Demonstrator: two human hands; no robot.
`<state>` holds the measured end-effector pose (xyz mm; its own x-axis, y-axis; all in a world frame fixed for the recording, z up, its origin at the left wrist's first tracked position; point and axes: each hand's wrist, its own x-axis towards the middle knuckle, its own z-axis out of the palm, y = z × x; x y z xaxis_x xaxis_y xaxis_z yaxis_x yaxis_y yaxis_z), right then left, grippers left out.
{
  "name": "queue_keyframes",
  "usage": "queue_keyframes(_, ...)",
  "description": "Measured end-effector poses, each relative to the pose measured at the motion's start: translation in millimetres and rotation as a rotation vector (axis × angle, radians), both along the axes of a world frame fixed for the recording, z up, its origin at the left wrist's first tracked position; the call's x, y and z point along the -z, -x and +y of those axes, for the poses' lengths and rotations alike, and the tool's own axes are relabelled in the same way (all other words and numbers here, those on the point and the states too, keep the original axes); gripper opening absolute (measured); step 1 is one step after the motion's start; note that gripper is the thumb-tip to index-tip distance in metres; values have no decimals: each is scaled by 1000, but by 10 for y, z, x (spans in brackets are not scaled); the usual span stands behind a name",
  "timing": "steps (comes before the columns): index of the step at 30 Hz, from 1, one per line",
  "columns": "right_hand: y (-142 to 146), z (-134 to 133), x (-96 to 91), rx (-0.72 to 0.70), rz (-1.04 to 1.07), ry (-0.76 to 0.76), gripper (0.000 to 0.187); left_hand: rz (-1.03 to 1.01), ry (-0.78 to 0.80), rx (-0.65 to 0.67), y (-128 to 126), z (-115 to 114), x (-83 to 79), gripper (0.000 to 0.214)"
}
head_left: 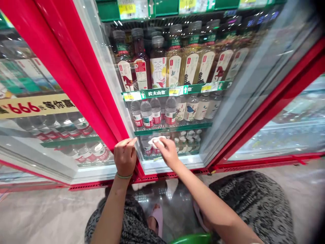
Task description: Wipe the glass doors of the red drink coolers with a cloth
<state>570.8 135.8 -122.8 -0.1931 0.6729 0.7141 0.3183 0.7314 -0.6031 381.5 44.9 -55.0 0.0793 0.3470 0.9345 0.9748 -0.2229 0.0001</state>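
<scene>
My right hand (168, 151) presses a small white cloth (155, 140) against the lower part of a glass fridge door (177, 101). The fingers are closed over the cloth. My left hand (125, 156) has its fingers curled and rests on the red door frame (101, 101) at the door's left edge; a green band sits on that wrist. Behind the glass stand tea bottles (175, 64) on an upper shelf and water bottles (154, 113) on the shelves below.
A second glass door (38, 135) with a yellow banner is at the left, another cooler (291, 132) at the right. The red base grille (157, 177) runs along the floor. My patterned knees, pink slippers (157, 217) and a green object (193, 239) are below.
</scene>
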Motion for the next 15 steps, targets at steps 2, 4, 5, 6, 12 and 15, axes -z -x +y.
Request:
queue_keyframes(2, -593, 118, 59, 174, 52, -17, 18, 35, 29, 53, -91, 54, 58, 45)
queue_keyframes(4, -1204, 228, 112, 378, 66, -75, 21, 44, 75, 98, -231, 126, 140, 46)
queue_keyframes(5, -1494, 282, 126, 473, 78, -99, 23, 44, 104, 111, -319, 165, 188, 45)
queue_keyframes(6, -1764, 336, 125, 554, 92, -110, 26, 46, 131, 126, -416, 204, 238, 43)
queue_keyframes(12, -2630, 587, -52, 864, 169, -72, 32, 151, 106, 258, -1061, 408, 515, 49)
queue_keyframes(15, -2593, 593, 15, 848, 157, -119, 35, 167, 143, 292, -1307, 491, 594, 55)
